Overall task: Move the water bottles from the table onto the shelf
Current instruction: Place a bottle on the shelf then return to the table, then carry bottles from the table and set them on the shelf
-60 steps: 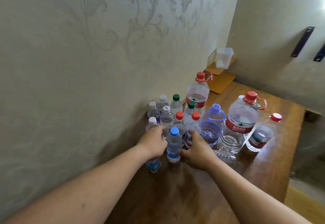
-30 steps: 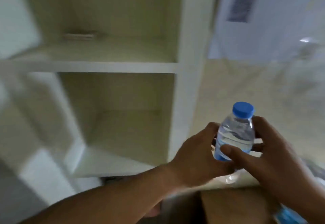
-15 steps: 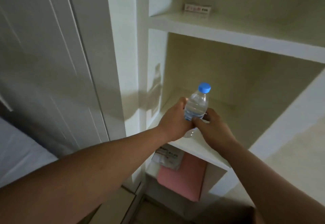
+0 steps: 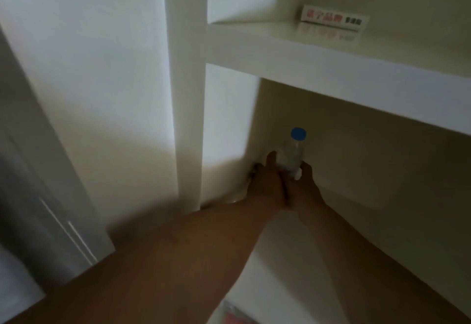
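Bottle (image 4: 290, 157), blue cap, upright, sits deep in the lower left corner of the shelf (image 4: 331, 74). Our left hand (image 4: 267, 186) wraps fingers around its left side; our right hand (image 4: 304, 188) grips the base from the right. Small card (image 4: 334, 21) on the upper board.

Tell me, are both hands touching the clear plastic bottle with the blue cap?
Touching. The head view shows the left hand and right hand wrapped around the clear plastic bottle.
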Available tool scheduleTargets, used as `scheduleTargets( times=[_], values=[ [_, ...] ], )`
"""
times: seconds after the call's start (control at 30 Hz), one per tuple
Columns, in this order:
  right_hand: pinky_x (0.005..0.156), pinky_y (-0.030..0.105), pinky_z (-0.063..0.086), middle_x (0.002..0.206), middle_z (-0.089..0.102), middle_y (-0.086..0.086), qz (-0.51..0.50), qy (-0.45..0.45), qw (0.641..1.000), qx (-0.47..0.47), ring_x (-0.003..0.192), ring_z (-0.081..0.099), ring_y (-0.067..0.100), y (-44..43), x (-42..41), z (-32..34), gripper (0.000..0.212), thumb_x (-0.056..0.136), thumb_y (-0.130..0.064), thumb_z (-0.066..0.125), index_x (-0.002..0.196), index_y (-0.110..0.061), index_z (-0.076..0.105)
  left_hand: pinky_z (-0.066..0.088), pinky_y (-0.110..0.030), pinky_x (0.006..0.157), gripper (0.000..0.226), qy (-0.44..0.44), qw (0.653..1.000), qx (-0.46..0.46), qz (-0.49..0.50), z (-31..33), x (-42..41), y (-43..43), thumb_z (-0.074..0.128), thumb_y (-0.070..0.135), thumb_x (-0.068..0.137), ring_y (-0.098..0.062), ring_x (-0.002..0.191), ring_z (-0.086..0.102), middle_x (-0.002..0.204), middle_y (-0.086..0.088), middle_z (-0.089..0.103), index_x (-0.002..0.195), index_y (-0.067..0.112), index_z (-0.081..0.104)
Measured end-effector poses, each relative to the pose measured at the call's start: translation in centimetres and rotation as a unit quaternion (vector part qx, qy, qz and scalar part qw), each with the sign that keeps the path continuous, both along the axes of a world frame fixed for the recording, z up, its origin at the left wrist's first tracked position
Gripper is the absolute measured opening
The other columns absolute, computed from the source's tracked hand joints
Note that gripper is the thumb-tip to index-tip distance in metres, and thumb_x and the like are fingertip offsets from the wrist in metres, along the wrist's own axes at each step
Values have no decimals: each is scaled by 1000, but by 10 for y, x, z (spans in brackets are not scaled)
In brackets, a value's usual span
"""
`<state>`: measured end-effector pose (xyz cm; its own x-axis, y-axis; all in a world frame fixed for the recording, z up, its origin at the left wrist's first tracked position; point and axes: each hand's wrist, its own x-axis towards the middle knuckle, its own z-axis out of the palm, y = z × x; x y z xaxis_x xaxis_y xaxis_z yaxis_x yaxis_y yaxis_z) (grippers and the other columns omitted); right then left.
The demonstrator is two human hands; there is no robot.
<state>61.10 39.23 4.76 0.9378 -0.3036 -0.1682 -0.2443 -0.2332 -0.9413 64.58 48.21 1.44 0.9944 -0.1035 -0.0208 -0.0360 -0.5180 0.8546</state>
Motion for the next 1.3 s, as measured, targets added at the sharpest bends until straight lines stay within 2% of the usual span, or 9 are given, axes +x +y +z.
scheduleTargets(
  times=[0.07, 0.17, 0.3, 0.47, 0.57, 0.63, 0.77, 1.07, 1.3],
  values=[
    [94, 57, 61, 123, 65, 3, -8, -1, 1000, 12, 104, 71, 35, -5, 25, -4, 79, 87, -62, 77, 153, -43, 37, 44, -40, 114, 52, 41, 990, -120, 61, 4, 8, -4, 56, 53, 102, -29, 125, 61, 143, -13, 61, 146, 25, 54],
    [97, 60, 59, 144, 61, 6, 3, -6, 999, 46, 117, 69, 37, -2, 47, -1, 85, 89, -51, 81, 160, -40, 35, 56, -31, 94, 21, 85, 931, -332, 122, 15, 7, -12, 48, 35, 111, -17, 98, 64, 111, -6, 67, 110, 22, 64],
    [112, 58, 48, 156, 51, 24, 24, -27, 996, 80, 137, 57, 43, 5, 53, 5, 61, 111, -17, 56, 165, -22, 30, 49, -12, 87, 32, 179, 865, -465, 65, 27, 4, -14, 53, 25, 110, -22, 116, 61, 155, -11, 53, 141, 34, 50],
    [109, 45, 51, 163, 45, 20, 8, 49, 990, 133, 139, 57, 36, -8, 25, -6, 81, 108, -15, 60, 169, -35, 11, 47, -32, 104, 53, 163, 905, -375, 116, 12, -1, -13, 57, 41, 106, -28, 150, 42, 144, -14, 57, 150, 12, 50],
    [105, 40, 54, 149, 59, 13, -34, 29, 997, 58, 122, 65, 26, -6, -11, 6, 67, 102, -21, 67, 162, -23, 37, 47, -35, 100, 6, 29, 984, -165, 59, 11, -17, -10, 58, 24, 105, -30, 129, 58, 111, -4, 62, 106, 19, 59],
    [84, 31, 54, 124, 69, 2, -88, -28, 995, -36, 99, 67, 18, -4, -43, 26, 41, 96, -25, 73, 135, -17, 61, 50, -39, 83, 11, -65, 993, -103, 3, 24, -42, -10, 56, 13, 98, -22, 95, 64, 95, 0, 62, 94, 23, 52],
    [58, 25, 43, 72, 51, -6, -144, -125, 977, -97, 64, 48, 11, 3, -139, 86, 26, 90, -20, 72, 82, -18, 47, 36, -25, 58, 26, -129, 968, -198, -86, 80, -130, -1, 55, 13, 87, -3, 58, 41, 62, 12, 46, 73, 25, 37],
    [60, 41, 46, 67, 57, 5, -214, -265, 911, -232, 65, 54, 26, -41, -408, 172, 32, 86, -28, 77, 74, -17, 49, 38, -26, 51, 21, -197, 853, -268, -401, 168, -331, -48, 65, 28, 83, -19, 57, 47, 68, -7, 53, 77, 13, 52],
    [65, 43, 50, 72, 62, -1, -448, -136, 853, -233, 68, 58, 14, -175, -610, 104, 20, 84, -38, 78, 83, -28, 61, 53, -33, 69, 16, -141, 776, -130, -602, 137, -477, -219, 70, 28, 94, -10, 69, 61, 78, 6, 65, 101, 25, 56]
  ],
)
